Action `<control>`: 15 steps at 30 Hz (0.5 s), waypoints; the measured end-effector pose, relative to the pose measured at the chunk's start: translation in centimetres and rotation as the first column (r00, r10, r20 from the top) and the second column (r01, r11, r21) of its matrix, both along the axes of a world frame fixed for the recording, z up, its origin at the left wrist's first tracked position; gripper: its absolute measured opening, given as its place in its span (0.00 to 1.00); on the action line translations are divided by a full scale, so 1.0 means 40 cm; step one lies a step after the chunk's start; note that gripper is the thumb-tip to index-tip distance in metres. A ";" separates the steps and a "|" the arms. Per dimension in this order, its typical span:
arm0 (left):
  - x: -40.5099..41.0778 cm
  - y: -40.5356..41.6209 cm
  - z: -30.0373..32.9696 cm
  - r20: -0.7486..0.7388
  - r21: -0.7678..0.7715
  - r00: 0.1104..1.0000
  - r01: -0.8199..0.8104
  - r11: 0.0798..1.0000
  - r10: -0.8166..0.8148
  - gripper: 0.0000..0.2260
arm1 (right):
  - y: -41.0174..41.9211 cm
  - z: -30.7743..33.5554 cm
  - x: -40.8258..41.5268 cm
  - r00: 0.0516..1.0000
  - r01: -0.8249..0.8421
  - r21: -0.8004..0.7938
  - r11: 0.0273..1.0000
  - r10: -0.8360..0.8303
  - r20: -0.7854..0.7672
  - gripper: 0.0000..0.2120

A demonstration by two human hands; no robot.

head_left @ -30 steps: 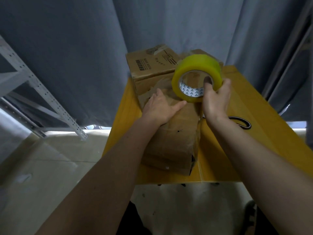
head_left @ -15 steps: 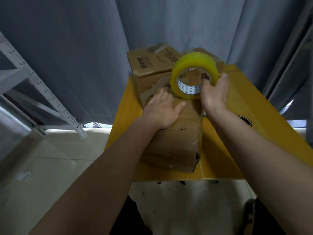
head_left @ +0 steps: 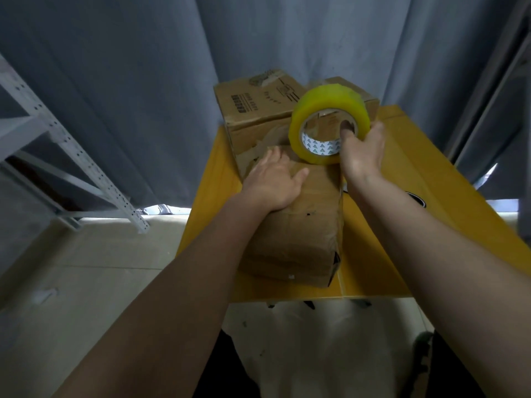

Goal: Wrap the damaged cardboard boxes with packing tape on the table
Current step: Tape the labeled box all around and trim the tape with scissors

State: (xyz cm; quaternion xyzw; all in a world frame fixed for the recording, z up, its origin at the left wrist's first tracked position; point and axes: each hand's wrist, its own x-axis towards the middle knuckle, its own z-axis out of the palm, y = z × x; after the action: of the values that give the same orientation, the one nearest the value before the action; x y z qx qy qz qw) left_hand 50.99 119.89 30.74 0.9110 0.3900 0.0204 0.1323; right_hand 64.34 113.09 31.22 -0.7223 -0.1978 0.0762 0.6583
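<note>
A battered brown cardboard box [head_left: 298, 234] lies on the yellow table [head_left: 388, 254], its top glossy with tape. My left hand [head_left: 275, 179] presses flat on the box's top, fingers straight. My right hand [head_left: 362, 150] grips a big roll of yellowish packing tape [head_left: 324, 101], thumb inside the core, fingers round the outside. The roll stands on edge at the far end of the box. Behind it a second cardboard box [head_left: 255, 107] with black print and torn paper stands at the table's back.
Grey curtains [head_left: 143, 81] hang behind and beside the table. A white perforated metal rack [head_left: 66, 150] stands at the left over a pale floor. A black ring-shaped object [head_left: 416, 198] lies on the table to the right, partly hidden by my right forearm.
The tape roll and my right hand have shifted slightly left and down toward the box's far end. My left hand stays flat on the box top.
</note>
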 end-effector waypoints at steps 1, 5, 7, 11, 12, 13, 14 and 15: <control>-0.005 0.002 0.007 -0.018 -0.037 1.000 0.016 0.999 -0.017 0.30 | 0.000 0.002 -0.001 1.000 -0.006 -0.001 1.000 0.006 -0.012 0.12; -0.021 -0.007 0.014 -0.061 -0.073 0.997 0.035 0.997 -0.040 0.30 | -0.003 0.004 0.002 0.999 -0.024 0.007 1.000 0.024 -0.041 0.11; -0.008 -0.024 0.003 -0.061 0.001 0.998 -0.024 1.000 0.024 0.34 | -0.004 0.004 0.005 0.997 -0.048 0.001 0.999 0.048 -0.052 0.10; 0.032 -0.046 0.008 -0.085 0.063 0.990 -0.110 0.992 0.115 0.35 | -0.013 0.007 0.003 0.993 -0.078 -0.003 0.997 0.077 -0.094 0.13; 0.029 -0.047 0.008 -0.060 0.079 0.994 -0.088 0.993 0.093 0.33 | -0.014 0.010 0.003 0.991 -0.084 0.003 0.996 0.084 -0.108 0.13; 0.022 -0.045 0.009 -0.013 0.100 0.999 -0.043 0.994 0.045 0.30 | -0.017 0.013 0.004 0.990 -0.089 0.006 0.996 0.089 -0.113 0.12; 0.013 -0.042 0.008 0.034 0.119 0.999 0.007 0.993 -0.011 0.27 | -0.018 0.013 0.006 0.990 -0.091 0.005 0.996 0.091 -0.111 0.11; 0.007 -0.038 0.009 0.059 0.125 0.997 0.044 0.991 -0.052 0.26 | -0.019 0.012 0.007 0.990 -0.091 0.004 0.996 0.091 -0.109 0.10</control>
State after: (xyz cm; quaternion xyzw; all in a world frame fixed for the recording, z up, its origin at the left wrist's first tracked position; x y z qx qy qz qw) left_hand 51.28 118.37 31.09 0.9256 0.3615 0.0698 0.0881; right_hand 64.62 112.34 31.70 -0.7077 -0.1943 0.1457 0.6635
